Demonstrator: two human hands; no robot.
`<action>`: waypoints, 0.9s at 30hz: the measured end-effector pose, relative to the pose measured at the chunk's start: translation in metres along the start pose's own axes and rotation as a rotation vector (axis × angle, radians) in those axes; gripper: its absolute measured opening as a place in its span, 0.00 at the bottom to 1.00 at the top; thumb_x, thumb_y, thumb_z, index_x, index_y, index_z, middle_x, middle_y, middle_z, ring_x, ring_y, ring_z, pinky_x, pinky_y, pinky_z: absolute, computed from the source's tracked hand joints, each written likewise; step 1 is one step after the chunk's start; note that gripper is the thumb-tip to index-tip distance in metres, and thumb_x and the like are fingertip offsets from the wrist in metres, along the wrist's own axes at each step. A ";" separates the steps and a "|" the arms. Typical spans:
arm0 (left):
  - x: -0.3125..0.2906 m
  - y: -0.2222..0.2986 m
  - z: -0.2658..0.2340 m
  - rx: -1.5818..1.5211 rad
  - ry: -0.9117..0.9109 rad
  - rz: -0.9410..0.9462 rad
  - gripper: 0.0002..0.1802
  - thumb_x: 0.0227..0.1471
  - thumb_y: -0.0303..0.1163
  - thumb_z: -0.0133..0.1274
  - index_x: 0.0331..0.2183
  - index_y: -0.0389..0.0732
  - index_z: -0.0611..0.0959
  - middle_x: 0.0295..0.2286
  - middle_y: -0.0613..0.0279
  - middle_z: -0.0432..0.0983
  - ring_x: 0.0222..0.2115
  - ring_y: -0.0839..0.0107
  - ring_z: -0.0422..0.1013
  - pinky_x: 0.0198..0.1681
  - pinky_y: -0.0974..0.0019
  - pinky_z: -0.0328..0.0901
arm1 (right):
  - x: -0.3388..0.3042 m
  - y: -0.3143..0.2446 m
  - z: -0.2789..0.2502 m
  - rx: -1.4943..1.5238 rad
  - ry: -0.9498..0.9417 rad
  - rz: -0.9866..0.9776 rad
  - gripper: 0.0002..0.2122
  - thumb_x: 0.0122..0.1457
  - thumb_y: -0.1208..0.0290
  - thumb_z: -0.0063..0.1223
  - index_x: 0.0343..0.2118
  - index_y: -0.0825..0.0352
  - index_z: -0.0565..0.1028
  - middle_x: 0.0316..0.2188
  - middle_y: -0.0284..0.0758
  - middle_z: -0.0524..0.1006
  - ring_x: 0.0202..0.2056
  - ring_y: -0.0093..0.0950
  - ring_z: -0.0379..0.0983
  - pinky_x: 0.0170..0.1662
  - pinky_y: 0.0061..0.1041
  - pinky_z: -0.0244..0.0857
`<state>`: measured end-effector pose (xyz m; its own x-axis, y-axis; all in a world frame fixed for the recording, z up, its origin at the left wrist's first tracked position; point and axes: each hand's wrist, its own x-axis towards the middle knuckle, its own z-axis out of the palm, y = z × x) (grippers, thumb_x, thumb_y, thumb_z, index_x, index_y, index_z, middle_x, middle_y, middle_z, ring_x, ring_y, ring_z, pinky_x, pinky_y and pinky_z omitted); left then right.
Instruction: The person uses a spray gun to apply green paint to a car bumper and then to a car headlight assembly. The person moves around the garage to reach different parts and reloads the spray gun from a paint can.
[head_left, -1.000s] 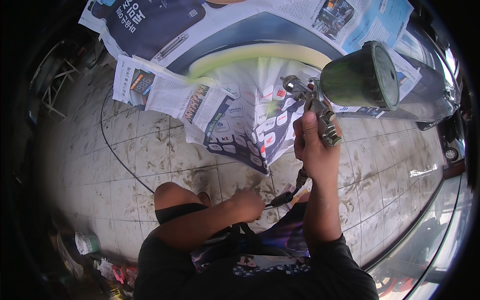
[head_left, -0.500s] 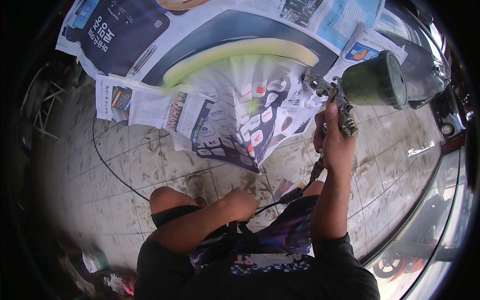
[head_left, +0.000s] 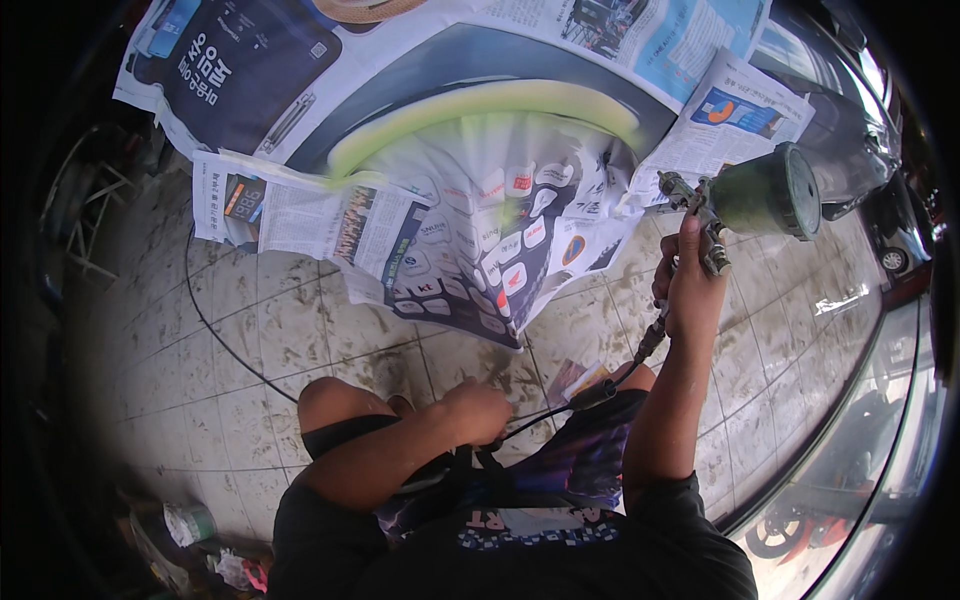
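1. Left hand (head_left: 475,412), bare, low before the black shirt: fingers curled in a fist round a hose.
2. Hose (head_left: 535,422), black: runs from the left hand, through a thicker sleeve, up to the spray gun's lower end.
3. Right hand (head_left: 693,290), bare, farther forward: fingers wrapped about the spray gun's handle, thumb upright along its back. Whether the trigger is pressed cannot be told.
4. Spray gun (head_left: 712,245), worn metal: held off the floor, nozzle end toward the left, beyond the right end of the yellow-green band and apart from it.
5. Cup (head_left: 760,195), green-stained, dark-lidded: fixed to the spray gun; contents hidden.
6. Tiled floor (head_left: 280,330), scuffed and smeared: a printed leaflet (head_left: 568,382) lies near the right knee.
7. Draped paper sheet (head_left: 460,260), creased, hanging below the band; a yellow-green haze on its upper part.
8. Band (head_left: 480,100), yellow-green, curved: colour covers its visible length. Judged state: masking done, colour laid end to end; whether another coat remains cannot be told.
9. Panel (head_left: 440,60), blue-grey, glossy: lies above the band, mostly without its colour.
10. Newspaper masking (head_left: 240,90), flanking the panel; a woven brim (head_left: 370,8) at the upper edge.
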<state>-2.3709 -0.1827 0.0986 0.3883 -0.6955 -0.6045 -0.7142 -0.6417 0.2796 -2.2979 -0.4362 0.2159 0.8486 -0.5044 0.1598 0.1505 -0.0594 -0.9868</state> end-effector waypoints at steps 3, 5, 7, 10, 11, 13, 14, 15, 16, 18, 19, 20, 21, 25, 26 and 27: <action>0.000 -0.001 0.002 -0.004 0.005 0.009 0.21 0.56 0.49 0.58 0.37 0.39 0.86 0.37 0.54 0.82 0.43 0.54 0.78 0.46 0.51 0.69 | -0.008 -0.005 0.005 0.002 -0.037 -0.018 0.20 0.69 0.51 0.50 0.32 0.66 0.71 0.19 0.28 0.68 0.12 0.15 0.59 0.14 0.19 0.52; -0.001 -0.002 0.003 -0.013 0.017 0.012 0.21 0.56 0.49 0.58 0.37 0.39 0.86 0.36 0.54 0.82 0.42 0.54 0.78 0.45 0.50 0.69 | -0.014 -0.011 0.011 0.058 -0.091 -0.012 0.14 0.69 0.57 0.51 0.38 0.65 0.70 0.19 0.26 0.69 0.13 0.13 0.60 0.14 0.17 0.52; -0.001 -0.002 0.005 -0.021 0.024 0.010 0.20 0.55 0.48 0.59 0.36 0.39 0.86 0.35 0.53 0.82 0.41 0.54 0.78 0.45 0.50 0.69 | -0.022 -0.018 0.016 0.069 -0.115 -0.010 0.15 0.69 0.61 0.53 0.51 0.66 0.70 0.20 0.25 0.70 0.14 0.11 0.60 0.15 0.14 0.52; -0.002 -0.002 0.006 -0.039 0.016 0.000 0.20 0.55 0.48 0.60 0.35 0.39 0.87 0.34 0.53 0.82 0.41 0.53 0.78 0.46 0.51 0.68 | -0.034 -0.026 0.029 0.108 -0.210 -0.068 0.21 0.69 0.62 0.54 0.60 0.66 0.67 0.21 0.25 0.70 0.16 0.11 0.60 0.17 0.14 0.52; -0.002 -0.001 0.006 -0.053 0.001 -0.005 0.19 0.54 0.48 0.60 0.34 0.39 0.87 0.33 0.53 0.82 0.41 0.53 0.78 0.46 0.51 0.68 | -0.039 -0.028 0.033 0.104 -0.232 -0.077 0.23 0.69 0.62 0.54 0.63 0.67 0.66 0.22 0.25 0.71 0.17 0.11 0.60 0.18 0.13 0.53; -0.002 0.000 0.009 -0.072 0.000 -0.009 0.19 0.54 0.47 0.60 0.34 0.39 0.87 0.33 0.52 0.82 0.41 0.53 0.78 0.46 0.51 0.68 | -0.047 -0.030 0.044 0.109 -0.275 -0.113 0.24 0.68 0.63 0.55 0.62 0.68 0.66 0.23 0.24 0.71 0.19 0.11 0.61 0.20 0.13 0.53; -0.003 0.000 0.010 -0.076 0.016 -0.008 0.19 0.54 0.47 0.61 0.34 0.39 0.87 0.33 0.52 0.82 0.41 0.52 0.78 0.46 0.51 0.68 | -0.051 -0.032 0.049 0.114 -0.294 -0.134 0.24 0.68 0.64 0.55 0.62 0.69 0.66 0.24 0.24 0.71 0.20 0.11 0.61 0.21 0.13 0.54; -0.004 0.001 0.013 -0.081 0.031 -0.008 0.19 0.54 0.47 0.61 0.34 0.39 0.88 0.32 0.52 0.82 0.41 0.52 0.78 0.46 0.51 0.68 | -0.054 -0.033 0.053 0.102 -0.326 -0.149 0.24 0.68 0.64 0.56 0.62 0.71 0.66 0.27 0.25 0.73 0.24 0.12 0.64 0.25 0.14 0.57; -0.005 0.001 0.015 -0.095 0.032 -0.009 0.19 0.53 0.47 0.61 0.33 0.39 0.88 0.32 0.52 0.82 0.41 0.52 0.78 0.46 0.51 0.68 | -0.057 -0.035 0.057 0.093 -0.354 -0.168 0.25 0.67 0.64 0.56 0.62 0.72 0.66 0.30 0.27 0.74 0.27 0.13 0.66 0.30 0.15 0.60; -0.006 0.001 0.019 -0.124 0.034 -0.011 0.18 0.52 0.46 0.61 0.33 0.39 0.88 0.33 0.51 0.82 0.41 0.53 0.78 0.46 0.51 0.68 | -0.065 -0.038 0.068 0.066 -0.384 -0.220 0.25 0.67 0.64 0.56 0.62 0.73 0.66 0.37 0.32 0.77 0.35 0.18 0.70 0.39 0.19 0.64; -0.007 0.000 0.020 -0.113 0.061 -0.002 0.17 0.51 0.44 0.62 0.33 0.40 0.88 0.33 0.52 0.83 0.39 0.54 0.79 0.45 0.51 0.69 | -0.069 -0.039 0.073 0.063 -0.399 -0.244 0.25 0.67 0.65 0.56 0.62 0.73 0.66 0.42 0.35 0.77 0.40 0.21 0.71 0.45 0.22 0.65; -0.008 0.000 0.022 -0.100 0.087 0.007 0.15 0.50 0.43 0.62 0.32 0.41 0.89 0.33 0.53 0.84 0.38 0.54 0.80 0.44 0.51 0.69 | -0.074 -0.041 0.079 0.061 -0.413 -0.268 0.25 0.67 0.65 0.57 0.62 0.73 0.66 0.47 0.39 0.78 0.45 0.23 0.73 0.51 0.24 0.66; -0.008 0.000 0.022 -0.090 0.098 0.013 0.13 0.49 0.42 0.62 0.31 0.43 0.90 0.32 0.54 0.84 0.36 0.55 0.81 0.43 0.52 0.70 | -0.077 -0.042 0.084 0.057 -0.440 -0.279 0.25 0.67 0.66 0.57 0.62 0.73 0.66 0.49 0.40 0.78 0.47 0.25 0.73 0.53 0.25 0.65; -0.009 0.003 0.021 -0.116 0.063 -0.009 0.10 0.46 0.36 0.62 0.30 0.42 0.90 0.32 0.55 0.84 0.36 0.56 0.81 0.46 0.51 0.68 | -0.091 -0.045 0.104 0.082 -0.526 -0.284 0.25 0.66 0.68 0.57 0.63 0.72 0.65 0.54 0.44 0.76 0.54 0.28 0.71 0.58 0.27 0.63; -0.009 0.004 0.021 -0.134 0.056 -0.013 0.10 0.45 0.35 0.61 0.30 0.42 0.90 0.32 0.55 0.85 0.37 0.55 0.81 0.46 0.50 0.68 | -0.093 -0.045 0.109 0.073 -0.547 -0.305 0.25 0.66 0.69 0.57 0.63 0.72 0.65 0.54 0.45 0.75 0.55 0.29 0.71 0.59 0.28 0.62; -0.010 0.005 0.021 -0.154 0.048 -0.017 0.09 0.44 0.34 0.61 0.30 0.41 0.89 0.32 0.55 0.85 0.37 0.55 0.81 0.47 0.50 0.67 | -0.095 -0.045 0.113 0.064 -0.567 -0.326 0.25 0.66 0.70 0.57 0.63 0.72 0.65 0.55 0.46 0.75 0.56 0.30 0.70 0.60 0.29 0.61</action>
<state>-2.3905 -0.1725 0.0902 0.4298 -0.6965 -0.5746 -0.6111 -0.6929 0.3827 -2.3276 -0.2879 0.2483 0.8877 0.0642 0.4560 0.4599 -0.0726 -0.8850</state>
